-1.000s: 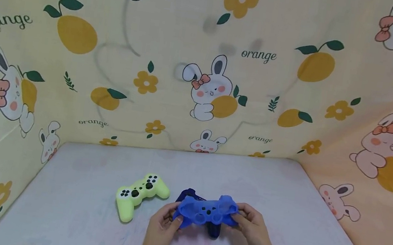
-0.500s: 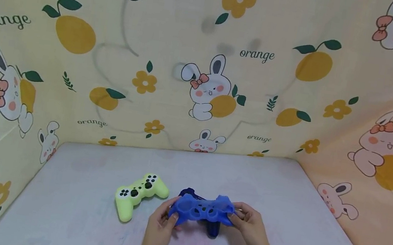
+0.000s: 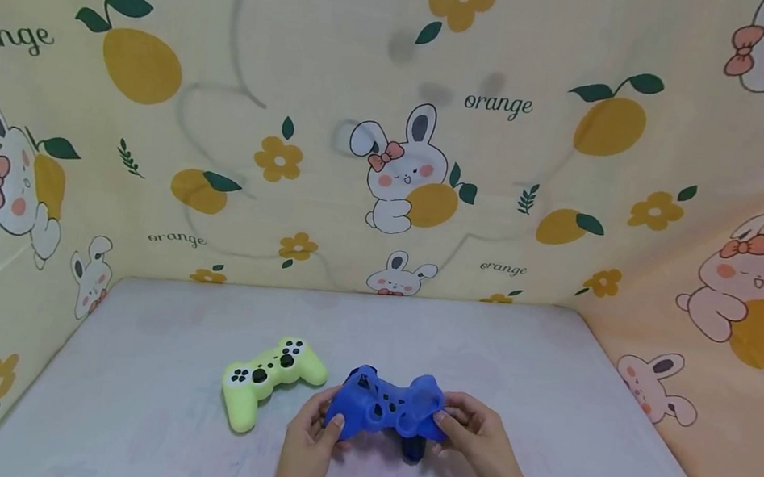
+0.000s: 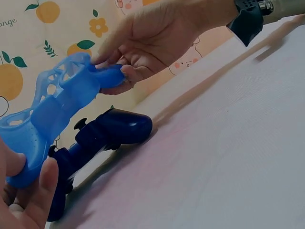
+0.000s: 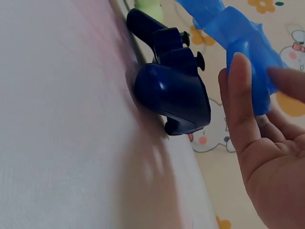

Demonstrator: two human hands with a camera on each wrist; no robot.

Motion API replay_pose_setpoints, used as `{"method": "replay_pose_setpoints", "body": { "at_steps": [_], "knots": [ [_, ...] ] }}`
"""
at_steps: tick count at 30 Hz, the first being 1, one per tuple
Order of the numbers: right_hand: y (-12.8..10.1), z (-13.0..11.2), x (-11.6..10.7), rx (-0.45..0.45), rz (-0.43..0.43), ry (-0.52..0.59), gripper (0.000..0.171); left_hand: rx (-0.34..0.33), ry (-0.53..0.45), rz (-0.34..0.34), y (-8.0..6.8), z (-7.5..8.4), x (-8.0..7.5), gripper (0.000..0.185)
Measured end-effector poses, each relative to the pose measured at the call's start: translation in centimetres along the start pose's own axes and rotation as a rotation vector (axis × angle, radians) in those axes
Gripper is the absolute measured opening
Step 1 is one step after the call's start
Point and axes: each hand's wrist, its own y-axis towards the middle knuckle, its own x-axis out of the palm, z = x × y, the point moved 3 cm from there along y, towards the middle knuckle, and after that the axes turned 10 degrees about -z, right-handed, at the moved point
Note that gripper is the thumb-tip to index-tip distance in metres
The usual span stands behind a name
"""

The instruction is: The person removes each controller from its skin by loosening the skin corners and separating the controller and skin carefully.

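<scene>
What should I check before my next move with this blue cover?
1. Left hand gripping one end of the blue cover: ok.
2. Right hand holding the other end: ok.
3. Dark blue controller resting on the table: ok.
4. Cover clear of that controller: ok, the right wrist view shows a gap.
5. Cover lined up with it: cannot tell, the cover hides most of it in the head view.
</scene>
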Motion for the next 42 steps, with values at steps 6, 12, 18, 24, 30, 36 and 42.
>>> {"method": "replay_pose_setpoints", "body": {
  "at_steps": [6,12,18,24,30,36,42],
  "knots": [
    [0.03,-0.04,0.21,0.013,0.145,-0.047,0.027,0.003,-0.008,0.028,0.01,0.14,-0.14,0.042],
    [-0.16,-0.24,0.16,-0.038,0.212,-0.133,0.020,-0.004,-0.013,0.018,-0.04,0.13,0.08,0.040],
    [-0.10,-0.43,-0.11,-0.091,0.166,-0.145,0.030,0.004,-0.021,-0.009,0.00,-0.49,0.12,0.040],
    [-0.05,-0.28,-0.06,0.025,0.205,-0.075,0.032,0.024,-0.033,-0.015,-0.07,-0.22,-0.04,0.039],
    [-0.45,-0.26,-0.44,0.083,0.255,-0.082,0.029,0.028,-0.041,-0.031,0.08,-0.06,0.27,0.038],
    [-0.37,-0.35,-0.48,0.099,0.272,-0.086,0.030,0.058,-0.025,-0.013,0.17,-0.18,0.17,0.037],
    [0.14,-0.09,-0.23,0.128,0.268,-0.075,0.032,0.079,-0.033,-0.006,0.02,-0.22,-0.41,0.039]
  ]
}}
